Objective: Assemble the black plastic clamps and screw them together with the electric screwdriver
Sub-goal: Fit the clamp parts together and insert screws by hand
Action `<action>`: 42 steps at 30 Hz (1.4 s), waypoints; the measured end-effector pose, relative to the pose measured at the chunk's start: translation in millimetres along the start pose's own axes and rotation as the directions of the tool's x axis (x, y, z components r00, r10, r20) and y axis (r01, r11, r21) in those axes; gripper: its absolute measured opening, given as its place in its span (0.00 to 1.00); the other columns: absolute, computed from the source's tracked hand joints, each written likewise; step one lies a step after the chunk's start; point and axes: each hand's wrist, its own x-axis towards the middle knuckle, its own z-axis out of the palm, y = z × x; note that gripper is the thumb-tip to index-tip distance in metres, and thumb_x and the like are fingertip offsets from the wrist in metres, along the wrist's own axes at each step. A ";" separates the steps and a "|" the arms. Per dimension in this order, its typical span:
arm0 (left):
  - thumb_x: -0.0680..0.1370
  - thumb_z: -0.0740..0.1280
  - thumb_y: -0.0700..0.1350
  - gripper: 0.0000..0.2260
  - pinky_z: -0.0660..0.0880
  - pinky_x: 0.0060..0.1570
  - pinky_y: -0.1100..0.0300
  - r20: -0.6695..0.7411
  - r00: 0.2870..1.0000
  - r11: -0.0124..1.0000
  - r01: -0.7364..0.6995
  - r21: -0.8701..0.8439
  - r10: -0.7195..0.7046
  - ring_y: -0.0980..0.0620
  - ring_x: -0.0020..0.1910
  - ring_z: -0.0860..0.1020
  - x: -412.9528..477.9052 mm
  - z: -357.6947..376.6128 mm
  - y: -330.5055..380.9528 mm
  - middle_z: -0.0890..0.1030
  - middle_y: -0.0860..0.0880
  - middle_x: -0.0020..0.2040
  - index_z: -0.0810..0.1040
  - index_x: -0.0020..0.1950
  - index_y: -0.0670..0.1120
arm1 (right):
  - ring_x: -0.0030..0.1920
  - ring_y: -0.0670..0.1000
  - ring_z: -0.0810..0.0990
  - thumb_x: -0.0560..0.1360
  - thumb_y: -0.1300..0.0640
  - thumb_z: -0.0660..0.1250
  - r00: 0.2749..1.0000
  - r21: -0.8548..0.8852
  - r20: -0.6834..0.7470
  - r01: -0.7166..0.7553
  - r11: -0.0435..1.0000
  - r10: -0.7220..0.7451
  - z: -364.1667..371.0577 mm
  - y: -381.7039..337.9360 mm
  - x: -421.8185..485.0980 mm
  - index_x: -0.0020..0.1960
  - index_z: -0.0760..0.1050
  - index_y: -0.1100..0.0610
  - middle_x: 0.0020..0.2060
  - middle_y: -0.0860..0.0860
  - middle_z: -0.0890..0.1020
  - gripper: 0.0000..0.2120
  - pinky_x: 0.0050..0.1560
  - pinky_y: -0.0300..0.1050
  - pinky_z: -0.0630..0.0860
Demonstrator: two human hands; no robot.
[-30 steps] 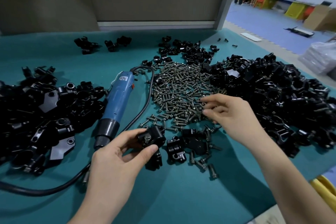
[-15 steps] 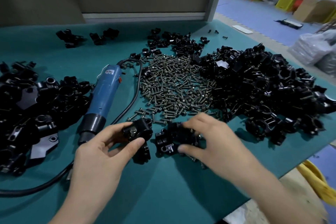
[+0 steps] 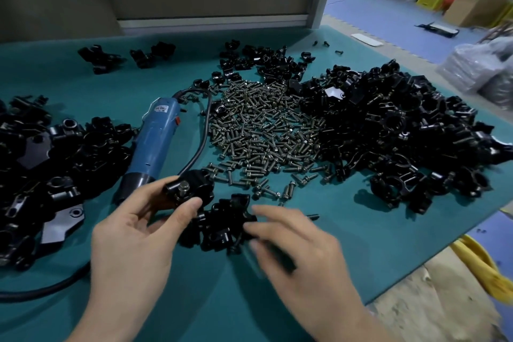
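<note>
Near the front edge of the teal mat [image 3: 361,253], the left hand [image 3: 133,241] is pinching a black clamp [image 3: 188,191] between thumb and curled fingers. It is holding the clamp just above the mat with its metal fitting turned toward the person, probably so the mating piece can be lined up against it. The right hand [image 3: 294,247] is hovering over a small cluster of loose parts [image 3: 222,228] lying just beside the held clamp. That hand is blurred, so it cannot be told whether its fingers are closing on a piece or only reaching. Those parts are sitting close in, seemingly staged as the next ones to join. The screws [image 3: 258,130] are lying spread in a flat patch in the middle, between the left heap [image 3: 41,169] and the right heap [image 3: 402,130] of black pieces, which is keeping them within reach of either hand. The blue screwdriver [image 3: 155,141] is resting untouched just beyond the left hand, its dark tip end pointing toward the person. This is likely for a quick pickup once the halves are mated, and its cord [image 3: 204,130] is looping along the edge of the screws.
</note>
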 end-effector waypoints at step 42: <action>0.64 0.73 0.47 0.11 0.76 0.39 0.73 -0.106 0.994 0.996 -0.027 -0.081 0.018 0.59 0.43 0.83 -3.9 2.4 10.7 0.85 0.59 0.44 0.83 0.44 0.57 | 0.56 0.43 0.78 0.77 0.46 0.63 0.983 0.039 0.176 -0.068 0.997 0.060 -0.9 -1.2 29.5 0.56 0.81 0.52 0.52 0.42 0.82 0.15 0.58 0.40 0.74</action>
